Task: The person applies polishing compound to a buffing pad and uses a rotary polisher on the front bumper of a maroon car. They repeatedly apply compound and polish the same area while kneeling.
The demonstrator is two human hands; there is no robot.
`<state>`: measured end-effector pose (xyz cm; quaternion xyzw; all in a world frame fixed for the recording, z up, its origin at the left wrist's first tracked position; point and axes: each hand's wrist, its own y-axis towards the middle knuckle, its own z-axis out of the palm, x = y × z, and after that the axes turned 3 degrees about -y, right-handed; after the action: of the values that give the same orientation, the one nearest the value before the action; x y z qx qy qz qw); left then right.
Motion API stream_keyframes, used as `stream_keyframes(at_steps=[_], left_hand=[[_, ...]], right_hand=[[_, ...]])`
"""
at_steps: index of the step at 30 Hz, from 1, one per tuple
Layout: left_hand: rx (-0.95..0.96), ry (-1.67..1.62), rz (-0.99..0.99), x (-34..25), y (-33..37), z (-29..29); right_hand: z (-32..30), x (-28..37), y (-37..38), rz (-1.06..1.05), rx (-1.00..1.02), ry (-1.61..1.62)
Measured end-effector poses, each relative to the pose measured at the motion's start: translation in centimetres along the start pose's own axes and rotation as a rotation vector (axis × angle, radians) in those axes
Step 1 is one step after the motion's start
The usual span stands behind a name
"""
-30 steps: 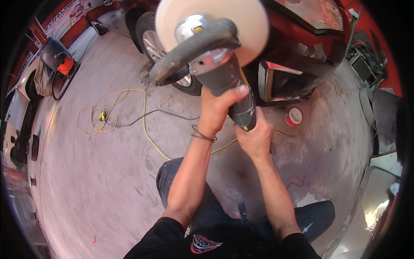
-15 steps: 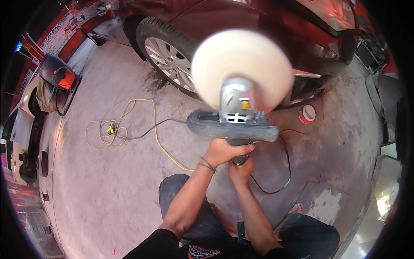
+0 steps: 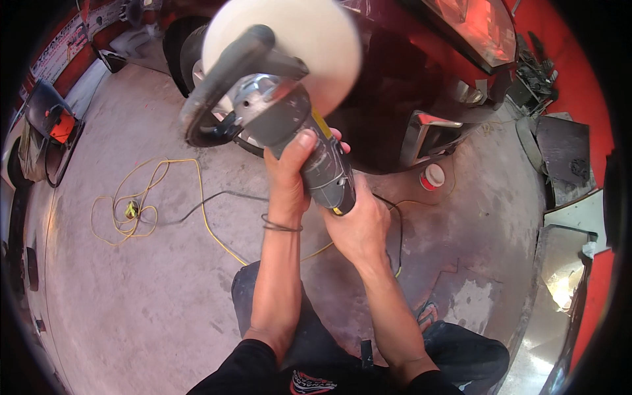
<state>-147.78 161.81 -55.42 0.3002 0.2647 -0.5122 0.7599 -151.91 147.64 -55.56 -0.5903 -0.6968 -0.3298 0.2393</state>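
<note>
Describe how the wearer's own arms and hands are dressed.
The left hand and right hand are ungloved. A thin, dark band circles the left wrist. The forearms are bare below short black sleeves.

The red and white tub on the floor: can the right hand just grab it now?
Probably not as things stand: the right hand is wrapped around the polisher, and the tub sits on the floor to its right, near the car.

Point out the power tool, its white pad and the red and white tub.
Power tool (image 3: 283, 118), head view: its dark housing.
White pad (image 3: 325, 54), head view: right half.
Red and white tub (image 3: 428, 184), head view: red side.
</note>
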Motion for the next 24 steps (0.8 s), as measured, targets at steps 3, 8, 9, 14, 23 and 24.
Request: stream_keyframes(at_steps=[3,8,9,14,23,24], left_hand=[[-0.021,-0.028,0.025,-1.9,-1.7,2.3],[0.056,0.188,0.013,-2.0,-4.2,6.9],[0.070,0.201,0.008,-1.4,-4.8,7.8],[0.201,0.419,0.063,1.8,-6.7,11.8],[0.573,0.689,-0.052,6.0,-7.4,11.1],[0.554,0.597,-0.047,6.3,-7.4,11.1]], right_hand=[[-3.5,2.3,-1.3,0.002,0.063,-0.015],[-5.5,0.5,-5.0,0.128,-0.004,0.140],[-5.6,-0.8,-5.5,0.167,-0.013,0.199],[-5.0,-7.0,-8.3,0.119,-0.162,0.544],[-4.1,-10.5,-11.9,0.378,-0.124,0.954],[-4.2,-10.4,-12.0,0.409,-0.115,0.966]])
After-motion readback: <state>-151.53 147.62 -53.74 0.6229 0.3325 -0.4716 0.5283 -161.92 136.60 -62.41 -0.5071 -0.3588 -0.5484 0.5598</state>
